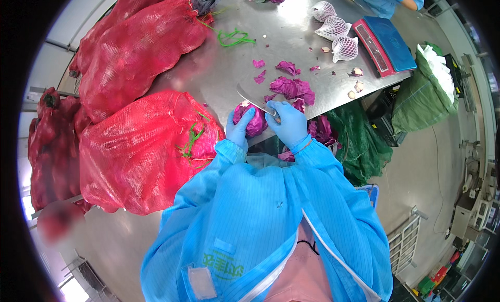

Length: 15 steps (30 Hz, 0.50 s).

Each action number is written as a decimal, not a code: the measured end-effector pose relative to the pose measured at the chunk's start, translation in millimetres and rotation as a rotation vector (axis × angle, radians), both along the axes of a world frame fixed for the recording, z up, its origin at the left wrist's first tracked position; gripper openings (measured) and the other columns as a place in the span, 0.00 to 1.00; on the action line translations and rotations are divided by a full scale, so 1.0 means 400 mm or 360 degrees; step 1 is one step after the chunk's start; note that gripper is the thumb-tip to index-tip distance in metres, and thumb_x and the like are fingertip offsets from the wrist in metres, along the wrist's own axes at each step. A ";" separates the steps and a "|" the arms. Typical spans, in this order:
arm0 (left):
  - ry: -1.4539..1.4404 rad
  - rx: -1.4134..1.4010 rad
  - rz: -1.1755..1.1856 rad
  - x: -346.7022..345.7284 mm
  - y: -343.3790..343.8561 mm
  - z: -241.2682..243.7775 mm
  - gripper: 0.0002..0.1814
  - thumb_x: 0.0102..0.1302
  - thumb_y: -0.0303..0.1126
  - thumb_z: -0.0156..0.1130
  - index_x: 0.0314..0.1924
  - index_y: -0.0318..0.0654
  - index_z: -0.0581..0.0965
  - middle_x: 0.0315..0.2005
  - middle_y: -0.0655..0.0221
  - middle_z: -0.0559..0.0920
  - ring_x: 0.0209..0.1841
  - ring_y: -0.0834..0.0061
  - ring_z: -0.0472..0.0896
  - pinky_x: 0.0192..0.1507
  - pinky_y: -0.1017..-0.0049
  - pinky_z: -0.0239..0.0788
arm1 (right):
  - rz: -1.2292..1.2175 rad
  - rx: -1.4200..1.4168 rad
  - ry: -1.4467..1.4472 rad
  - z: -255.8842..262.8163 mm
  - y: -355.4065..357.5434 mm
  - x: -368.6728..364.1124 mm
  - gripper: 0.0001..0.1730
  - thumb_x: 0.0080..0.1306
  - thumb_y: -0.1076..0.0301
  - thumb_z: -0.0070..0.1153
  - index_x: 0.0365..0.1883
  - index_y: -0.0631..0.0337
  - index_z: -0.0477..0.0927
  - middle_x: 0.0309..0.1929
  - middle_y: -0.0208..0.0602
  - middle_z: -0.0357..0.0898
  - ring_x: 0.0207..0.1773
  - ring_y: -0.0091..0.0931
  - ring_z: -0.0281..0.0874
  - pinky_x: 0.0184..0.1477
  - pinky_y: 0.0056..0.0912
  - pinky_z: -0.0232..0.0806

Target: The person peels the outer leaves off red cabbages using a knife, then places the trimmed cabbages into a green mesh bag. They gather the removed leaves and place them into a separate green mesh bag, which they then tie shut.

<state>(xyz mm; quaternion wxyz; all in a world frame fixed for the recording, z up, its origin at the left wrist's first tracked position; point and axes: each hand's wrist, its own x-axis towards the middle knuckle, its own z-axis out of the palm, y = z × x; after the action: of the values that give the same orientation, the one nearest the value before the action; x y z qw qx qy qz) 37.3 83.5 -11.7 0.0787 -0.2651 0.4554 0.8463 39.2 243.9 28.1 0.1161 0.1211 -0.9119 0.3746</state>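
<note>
My left hand (239,128), in a blue glove, grips a red cabbage (254,121) at the near edge of the steel table. A knife (254,100) with a curved blade is held in my gloved right hand (287,120); its blade reaches over the top of the cabbage, by the pale cut stem. Loose purple cabbage leaves (291,88) lie just beyond my right hand. More leaves (323,130) are below the table edge, beside a green mesh bag (353,140). Part of the knife's handle is hidden by my fingers.
Large red mesh sacks (136,48) fill the table's left side, another (133,153) close by my left arm. Several net-wrapped items (334,28) and a red-and-blue scale (384,46) stand at the back right. Green ties (234,38) and stem pieces (358,86) lie about. A co-worker's blue sleeve (377,1) shows beyond.
</note>
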 end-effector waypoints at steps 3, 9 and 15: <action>0.0121 -0.0201 -0.0040 0.001 -0.007 -0.006 0.39 0.49 0.36 0.79 0.59 0.41 0.68 0.51 0.63 0.76 0.51 0.67 0.78 0.51 0.66 0.76 | 0.0001 0.0116 -0.0016 -0.004 0.003 0.000 0.08 0.57 0.66 0.60 0.34 0.55 0.75 0.29 0.36 0.76 0.32 0.37 0.78 0.31 0.40 0.69; 0.0421 -0.0888 -0.0171 -0.011 -0.024 0.002 0.43 0.44 0.33 0.82 0.60 0.40 0.68 0.53 0.63 0.75 0.53 0.70 0.77 0.55 0.70 0.73 | 0.0012 0.0026 0.0173 0.011 0.036 -0.023 0.08 0.56 0.67 0.59 0.32 0.55 0.74 0.28 0.36 0.74 0.31 0.37 0.77 0.30 0.40 0.68; 0.0222 -0.0146 -0.0392 -0.005 -0.015 0.023 0.37 0.49 0.31 0.78 0.60 0.39 0.70 0.53 0.62 0.77 0.53 0.70 0.78 0.54 0.68 0.75 | -0.0129 0.0162 0.0202 0.033 0.070 -0.056 0.07 0.55 0.70 0.60 0.31 0.53 0.75 0.29 0.33 0.73 0.31 0.35 0.76 0.30 0.39 0.68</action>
<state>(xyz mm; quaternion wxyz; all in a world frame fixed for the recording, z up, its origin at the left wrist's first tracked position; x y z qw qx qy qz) 35.1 77.6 -2.3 0.1381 -0.1511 0.5270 0.8249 16.7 272.0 41.5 0.1824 0.1135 -0.9247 0.3144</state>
